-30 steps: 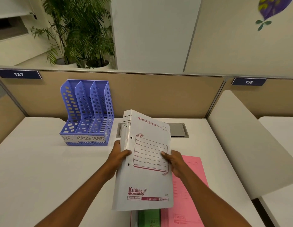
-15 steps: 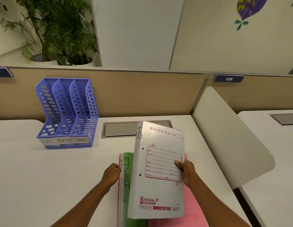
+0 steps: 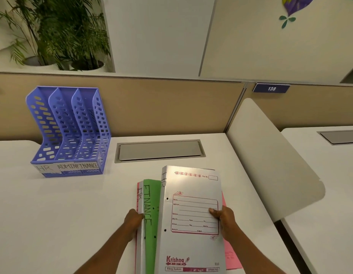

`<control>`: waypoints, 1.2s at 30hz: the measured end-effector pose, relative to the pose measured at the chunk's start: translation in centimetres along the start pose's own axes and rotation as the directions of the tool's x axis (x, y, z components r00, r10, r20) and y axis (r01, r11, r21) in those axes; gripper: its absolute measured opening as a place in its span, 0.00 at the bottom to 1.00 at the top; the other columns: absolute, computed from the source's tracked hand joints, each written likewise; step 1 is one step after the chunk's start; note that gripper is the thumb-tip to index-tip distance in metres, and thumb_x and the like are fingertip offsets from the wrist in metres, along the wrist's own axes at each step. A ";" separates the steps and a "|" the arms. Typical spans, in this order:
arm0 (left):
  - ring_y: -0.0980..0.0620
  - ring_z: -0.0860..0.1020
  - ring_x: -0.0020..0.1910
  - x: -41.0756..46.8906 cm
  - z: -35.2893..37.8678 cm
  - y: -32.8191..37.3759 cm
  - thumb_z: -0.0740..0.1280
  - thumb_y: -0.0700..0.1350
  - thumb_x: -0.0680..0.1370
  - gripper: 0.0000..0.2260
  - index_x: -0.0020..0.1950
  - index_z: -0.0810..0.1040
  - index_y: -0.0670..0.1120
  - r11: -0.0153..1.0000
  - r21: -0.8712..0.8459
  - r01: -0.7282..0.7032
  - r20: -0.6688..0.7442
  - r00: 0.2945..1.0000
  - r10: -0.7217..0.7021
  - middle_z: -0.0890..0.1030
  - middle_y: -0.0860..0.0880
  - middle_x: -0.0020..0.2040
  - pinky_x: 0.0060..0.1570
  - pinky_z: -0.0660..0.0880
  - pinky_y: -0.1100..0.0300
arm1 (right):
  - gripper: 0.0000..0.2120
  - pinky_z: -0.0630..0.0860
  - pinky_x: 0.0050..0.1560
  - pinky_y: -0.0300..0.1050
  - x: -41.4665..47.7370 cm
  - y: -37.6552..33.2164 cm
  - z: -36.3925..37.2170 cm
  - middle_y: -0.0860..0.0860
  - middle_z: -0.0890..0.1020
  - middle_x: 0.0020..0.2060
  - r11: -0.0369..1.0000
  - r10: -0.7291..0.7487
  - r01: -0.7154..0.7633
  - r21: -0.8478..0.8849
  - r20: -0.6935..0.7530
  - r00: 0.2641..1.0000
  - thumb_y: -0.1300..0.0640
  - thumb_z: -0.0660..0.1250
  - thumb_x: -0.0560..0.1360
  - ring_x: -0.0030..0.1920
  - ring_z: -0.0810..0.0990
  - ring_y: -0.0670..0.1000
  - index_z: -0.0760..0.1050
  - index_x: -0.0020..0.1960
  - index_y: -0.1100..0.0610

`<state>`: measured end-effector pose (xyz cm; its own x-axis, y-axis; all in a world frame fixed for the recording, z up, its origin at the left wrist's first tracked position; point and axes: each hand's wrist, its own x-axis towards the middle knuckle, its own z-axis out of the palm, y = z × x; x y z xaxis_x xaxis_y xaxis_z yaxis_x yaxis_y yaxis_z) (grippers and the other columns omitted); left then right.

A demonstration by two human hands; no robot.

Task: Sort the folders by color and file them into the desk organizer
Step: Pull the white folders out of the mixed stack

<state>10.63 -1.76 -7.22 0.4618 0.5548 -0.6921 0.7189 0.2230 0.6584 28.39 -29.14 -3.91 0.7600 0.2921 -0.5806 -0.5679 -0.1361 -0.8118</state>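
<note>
On the white surface (image 3: 53, 214), toward its back left, stands the blue desk organizer (image 3: 69, 131), and all 3 of its slots look empty. Strips along its front read HR, ADMIN and FINANCE, from left to right. Nothing has been filed yet, so as far as can be judged the task is at its start.

The folders lie in a loose stack at the near edge, well apart from the organizer. On top is a white folder (image 3: 191, 218) with a red printed form and HR written along its spine edge. The right hand (image 3: 224, 220) pinches its right edge, thumb on the cover and the other fingers hidden beneath; the grip is closed on that folder. Beneath it a green folder (image 3: 151, 214) marked FINANCE shows at the left, and left of that another white edge marked HR with a thin pink line beside it. A pink folder (image 3: 230, 254) sticks out at the right from under the stack. The left hand (image 3: 133, 222) presses its curled fingers against the stack's left edge; whether they pinch a folder or only steady the pile cannot be told.

What remains appears to be everything: separating the colours, matching each to a labelled slot, and standing the folders upright there. How many folders the stack holds cannot be counted.
</note>
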 end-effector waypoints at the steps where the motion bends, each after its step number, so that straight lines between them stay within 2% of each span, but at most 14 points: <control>1: 0.39 0.79 0.48 -0.2 0.0 0.1 0.64 0.38 0.78 0.13 0.60 0.72 0.33 0.999 -0.037 -0.002 0.004 1.000 0.002 0.79 0.36 0.51 0.45 0.80 0.50 | 0.14 0.82 0.49 0.60 0.1 0.1 0.0 0.62 0.86 0.46 1.000 0.000 0.000 -0.003 0.002 1.000 0.71 0.71 0.67 0.46 0.85 0.65 0.80 0.52 0.65; 3: 0.43 0.80 0.42 -0.6 0.1 0.4 0.64 0.40 0.79 0.11 0.58 0.75 0.34 0.996 -0.085 -0.032 0.015 0.999 0.034 0.80 0.38 0.46 0.36 0.79 0.57 | 0.13 0.82 0.48 0.60 0.2 0.1 0.2 0.62 0.86 0.46 1.000 0.000 0.000 -0.005 0.008 1.000 0.71 0.70 0.68 0.45 0.85 0.65 0.80 0.51 0.64; 5: 0.42 0.80 0.45 -1.0 0.1 0.6 0.64 0.41 0.79 0.11 0.57 0.76 0.36 0.993 -0.086 -0.085 0.014 0.996 0.087 0.81 0.39 0.48 0.42 0.80 0.55 | 0.12 0.82 0.49 0.61 0.4 0.0 0.6 0.62 0.86 0.46 1.000 0.000 0.000 -0.005 0.003 1.000 0.71 0.70 0.68 0.46 0.85 0.65 0.80 0.51 0.63; 7: 0.44 0.79 0.48 -1.6 0.1 0.8 0.63 0.42 0.80 0.09 0.57 0.73 0.38 0.988 -0.012 -0.155 -0.010 0.988 0.155 0.79 0.40 0.52 0.47 0.79 0.53 | 0.12 0.82 0.48 0.60 0.5 -0.1 0.9 0.62 0.86 0.46 1.000 -0.004 0.004 -0.005 0.008 1.000 0.70 0.71 0.68 0.46 0.85 0.65 0.80 0.52 0.63; 11: 0.47 0.76 0.46 -2.9 -0.3 1.7 0.60 0.43 0.81 0.08 0.55 0.67 0.38 0.936 0.143 -0.322 -0.065 0.940 0.334 0.76 0.40 0.51 0.43 0.76 0.58 | 0.13 0.82 0.41 0.51 0.6 -0.5 1.9 0.60 0.86 0.45 1.000 -0.010 0.009 0.005 0.045 0.999 0.71 0.71 0.68 0.43 0.86 0.62 0.80 0.52 0.63; 14: 0.45 0.78 0.48 -4.0 -1.3 2.6 0.60 0.44 0.81 0.09 0.56 0.66 0.39 0.902 0.183 -0.391 -0.119 0.902 0.415 0.76 0.40 0.51 0.44 0.77 0.57 | 0.13 0.82 0.39 0.51 0.7 -0.9 2.8 0.60 0.86 0.45 1.000 -0.009 0.008 0.018 0.082 0.997 0.71 0.70 0.68 0.43 0.86 0.62 0.80 0.52 0.63; 17: 0.45 0.79 0.49 -5.1 -2.9 3.7 0.60 0.44 0.81 0.08 0.56 0.66 0.42 0.887 0.155 -0.436 -0.155 0.876 0.458 0.76 0.41 0.52 0.46 0.78 0.55 | 0.14 0.82 0.41 0.52 0.7 -1.4 4.0 0.61 0.86 0.46 0.999 -0.005 0.000 0.043 0.116 0.993 0.70 0.70 0.68 0.44 0.86 0.63 0.80 0.53 0.65; 22: 0.47 0.79 0.48 -6.6 -7.2 5.6 0.61 0.45 0.81 0.07 0.56 0.66 0.46 0.848 0.186 -0.496 -0.193 0.828 0.526 0.76 0.45 0.52 0.43 0.76 0.59 | 0.14 0.83 0.37 0.50 0.5 -2.5 6.9 0.60 0.86 0.46 0.995 0.001 -0.019 0.098 0.179 0.984 0.70 0.71 0.67 0.43 0.86 0.61 0.80 0.52 0.64; 26: 0.46 0.80 0.49 -7.7 -11.0 6.4 0.61 0.46 0.81 0.10 0.60 0.67 0.44 0.844 0.218 -0.490 -0.248 0.809 0.534 0.77 0.46 0.53 0.46 0.78 0.54 | 0.18 0.83 0.38 0.50 0.2 -3.6 9.5 0.61 0.86 0.47 0.994 -0.009 -0.018 0.107 0.242 0.970 0.66 0.74 0.63 0.44 0.86 0.62 0.80 0.52 0.65; 28: 0.46 0.80 0.50 -8.3 -12.8 6.7 0.61 0.46 0.81 0.11 0.61 0.67 0.45 0.839 0.211 -0.501 -0.280 0.792 0.543 0.77 0.45 0.54 0.45 0.78 0.54 | 0.20 0.83 0.38 0.50 -0.1 -4.1 10.8 0.61 0.86 0.47 0.995 -0.019 -0.009 0.100 0.275 0.961 0.64 0.75 0.61 0.45 0.86 0.62 0.80 0.53 0.65; 32: 0.48 0.80 0.51 -9.8 -14.9 7.1 0.62 0.48 0.80 0.12 0.62 0.68 0.48 0.827 0.146 -0.543 -0.318 0.766 0.559 0.76 0.49 0.56 0.45 0.78 0.55 | 0.14 0.83 0.39 0.51 -0.6 -4.8 13.6 0.60 0.86 0.47 0.995 -0.057 0.027 0.094 0.337 0.940 0.67 0.72 0.68 0.46 0.86 0.62 0.79 0.54 0.64; 36: 0.48 0.82 0.50 -11.3 -16.4 7.2 0.62 0.48 0.80 0.12 0.62 0.70 0.50 0.813 -0.063 -0.578 -0.346 0.777 0.526 0.79 0.49 0.55 0.45 0.81 0.52 | 0.14 0.83 0.42 0.53 -1.3 -5.2 16.2 0.60 0.86 0.48 0.993 -0.088 0.056 0.101 0.346 0.934 0.68 0.72 0.68 0.47 0.86 0.61 0.80 0.54 0.62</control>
<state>2.07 6.70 10.18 0.5574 0.8254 -0.0896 0.2852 -0.0891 0.9543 25.24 -13.50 2.04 0.6500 0.6127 -0.4495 -0.5537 -0.0234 -0.8324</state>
